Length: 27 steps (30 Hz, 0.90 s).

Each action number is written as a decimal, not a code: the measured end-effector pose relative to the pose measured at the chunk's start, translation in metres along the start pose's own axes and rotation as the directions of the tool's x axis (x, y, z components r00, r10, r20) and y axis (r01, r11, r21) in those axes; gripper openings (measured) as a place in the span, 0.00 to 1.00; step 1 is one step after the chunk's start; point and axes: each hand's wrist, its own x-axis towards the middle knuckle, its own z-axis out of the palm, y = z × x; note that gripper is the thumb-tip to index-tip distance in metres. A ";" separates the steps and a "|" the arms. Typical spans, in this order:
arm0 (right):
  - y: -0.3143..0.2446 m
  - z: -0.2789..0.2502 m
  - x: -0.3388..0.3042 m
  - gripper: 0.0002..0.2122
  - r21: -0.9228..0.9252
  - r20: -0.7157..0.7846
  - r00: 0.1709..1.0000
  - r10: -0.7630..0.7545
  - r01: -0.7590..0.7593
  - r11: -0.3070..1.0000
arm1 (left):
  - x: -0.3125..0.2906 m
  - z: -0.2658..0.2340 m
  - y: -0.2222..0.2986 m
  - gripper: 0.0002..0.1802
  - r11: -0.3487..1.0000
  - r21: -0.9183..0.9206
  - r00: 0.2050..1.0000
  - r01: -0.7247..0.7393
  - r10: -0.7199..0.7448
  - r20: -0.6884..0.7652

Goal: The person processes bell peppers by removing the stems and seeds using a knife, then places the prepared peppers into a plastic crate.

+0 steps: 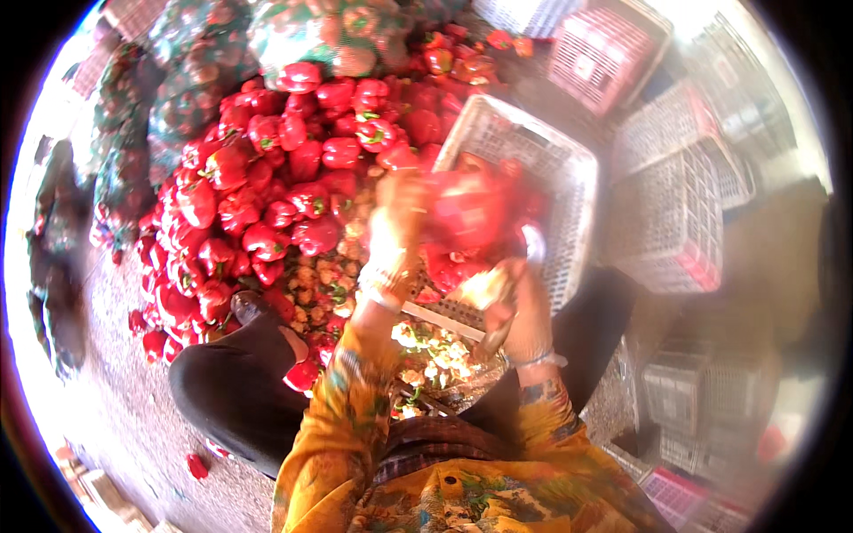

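Observation:
Blurred by motion, my left hand (400, 209) is over the near-left side of a white plastic crate (582, 178). Its fingers are smeared, beside a large blurred red pepper (471, 209); whether they hold it I cannot tell. My right hand (514, 298) is closed at the crate's near side. A pale yellow piece (484, 289), like a pepper core, shows at its fingers, and a shiny curved edge (534, 242) stands just above them; what exactly it grips is unclear. More red peppers lie inside the crate.
A big heap of red peppers (267, 204) spreads to the left, with pale pepper cores (435, 355) on the floor near my lap. Filled green mesh sacks (195, 89) stand behind. At right are stacked crates (666, 213) and a pink crate (600, 58). My bent legs flank the work spot.

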 end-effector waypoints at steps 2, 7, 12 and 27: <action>0.020 0.002 0.002 0.17 -0.373 0.153 0.987 0.040 0.021 0.928 | 0.015 0.009 0.012 0.13 0.865 -0.128 0.854 0.486 -0.438 0.279; 0.078 0.033 0.009 0.15 -0.708 0.552 0.817 -0.166 0.564 0.426 | 0.009 -0.141 -0.083 0.13 0.836 0.285 0.852 0.470 -0.344 -0.395; 0.116 0.012 0.031 0.09 -0.565 0.172 0.965 -0.197 0.260 0.783 | -0.001 -0.197 -0.183 0.23 0.630 -0.102 0.373 0.770 -0.573 -0.730; 0.119 0.013 0.031 0.07 -0.614 0.242 0.891 -0.384 0.447 0.650 | -0.032 -0.172 -0.144 0.32 0.329 -0.847 0.641 0.418 -0.767 0.018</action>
